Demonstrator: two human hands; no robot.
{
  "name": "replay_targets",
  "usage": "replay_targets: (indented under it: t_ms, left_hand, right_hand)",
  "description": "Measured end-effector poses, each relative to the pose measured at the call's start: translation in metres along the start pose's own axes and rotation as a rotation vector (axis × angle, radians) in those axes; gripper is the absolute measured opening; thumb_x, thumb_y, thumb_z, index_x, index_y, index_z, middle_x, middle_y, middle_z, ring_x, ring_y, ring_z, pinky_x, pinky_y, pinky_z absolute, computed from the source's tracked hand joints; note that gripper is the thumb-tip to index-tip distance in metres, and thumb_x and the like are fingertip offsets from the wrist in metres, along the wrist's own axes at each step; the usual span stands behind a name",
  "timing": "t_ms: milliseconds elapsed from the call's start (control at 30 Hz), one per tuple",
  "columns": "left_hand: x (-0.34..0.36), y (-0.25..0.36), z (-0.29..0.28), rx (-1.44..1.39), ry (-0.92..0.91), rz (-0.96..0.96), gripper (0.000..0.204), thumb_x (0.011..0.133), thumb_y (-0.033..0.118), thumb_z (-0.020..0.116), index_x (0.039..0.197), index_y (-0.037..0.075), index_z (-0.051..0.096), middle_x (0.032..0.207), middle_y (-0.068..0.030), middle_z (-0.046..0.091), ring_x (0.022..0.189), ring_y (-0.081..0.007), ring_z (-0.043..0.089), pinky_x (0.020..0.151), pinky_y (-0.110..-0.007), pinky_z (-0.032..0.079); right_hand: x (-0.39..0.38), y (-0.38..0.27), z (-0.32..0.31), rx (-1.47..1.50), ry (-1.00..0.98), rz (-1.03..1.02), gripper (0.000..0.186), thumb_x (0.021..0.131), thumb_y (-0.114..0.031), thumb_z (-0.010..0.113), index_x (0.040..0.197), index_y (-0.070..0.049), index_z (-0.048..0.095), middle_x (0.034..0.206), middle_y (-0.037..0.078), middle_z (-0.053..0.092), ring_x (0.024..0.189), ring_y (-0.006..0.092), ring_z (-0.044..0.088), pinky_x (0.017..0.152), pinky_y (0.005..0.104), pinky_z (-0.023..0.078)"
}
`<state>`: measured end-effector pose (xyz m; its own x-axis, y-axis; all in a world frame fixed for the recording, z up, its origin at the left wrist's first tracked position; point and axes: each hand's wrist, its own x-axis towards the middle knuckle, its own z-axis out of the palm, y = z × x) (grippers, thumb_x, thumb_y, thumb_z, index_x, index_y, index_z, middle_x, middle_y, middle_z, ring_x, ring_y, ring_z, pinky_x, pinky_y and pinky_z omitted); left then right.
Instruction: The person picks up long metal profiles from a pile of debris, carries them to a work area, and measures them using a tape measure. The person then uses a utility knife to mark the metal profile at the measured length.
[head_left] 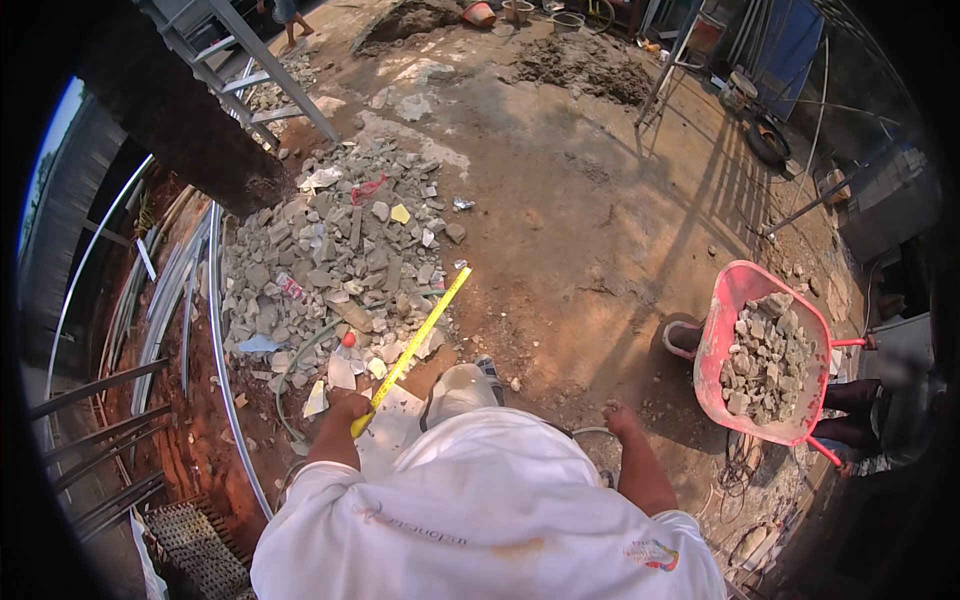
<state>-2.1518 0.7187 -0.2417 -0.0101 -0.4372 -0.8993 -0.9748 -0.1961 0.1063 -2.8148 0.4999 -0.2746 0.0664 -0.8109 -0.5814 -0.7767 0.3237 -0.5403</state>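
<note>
In the lower middle, my left hand (348, 408) is closed on a yellow tape measure (420, 338), whose extended blade angles up and right across the edge of a pile of grey rubble (330, 250). My right hand (618, 418) hangs right of my body with fingers curled; whatever it may hold is too small to make out. A green hose (295, 371) runs through the rubble beside my left hand. A pale broken board (390, 425) lies below the tape.
A red wheelbarrow (722, 390) of rubble is at right, a co-worker (860, 420) at its handles. A ladder (268, 78) stands by a dark trunk (160, 110); another person's legs (290, 22) show behind. Metal lengths (175, 290) lie left. A wet mound (580, 70) sits at back.
</note>
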Motion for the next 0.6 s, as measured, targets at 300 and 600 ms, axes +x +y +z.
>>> replay_targets:
  t_ms: [300, 600]
  left_hand:
    - [0.048, -0.034, -0.321, -0.473, 0.513, 0.146, 0.025, 0.077, 0.024, 0.056, 0.093, 0.01, 0.07, 0.09, -0.0182, 0.066, 0.084, -0.0371, 0.063, 0.074, -0.042, 0.049]
    - [0.199, -0.122, -0.32, -0.418, 0.201, -0.153, 0.038, 0.08, 0.031, 0.057, 0.109, 0.011, 0.07, 0.114, -0.0171, 0.065, 0.106, -0.031, 0.062, 0.09, -0.042, 0.048]
  right_hand:
    - [0.101, -0.079, -0.013, 0.233, -0.374, 0.294, 0.041, 0.082, -0.02, 0.065, 0.12, -0.006, 0.06, 0.091, 0.013, 0.068, 0.071, 0.0228, 0.062, 0.062, 0.037, 0.05]
    - [0.383, -0.297, -0.079, -0.013, -0.415, 0.137, 0.04, 0.085, -0.02, 0.059, 0.124, -0.009, 0.054, 0.091, 0.011, 0.067, 0.071, 0.0223, 0.062, 0.063, 0.0376, 0.05]
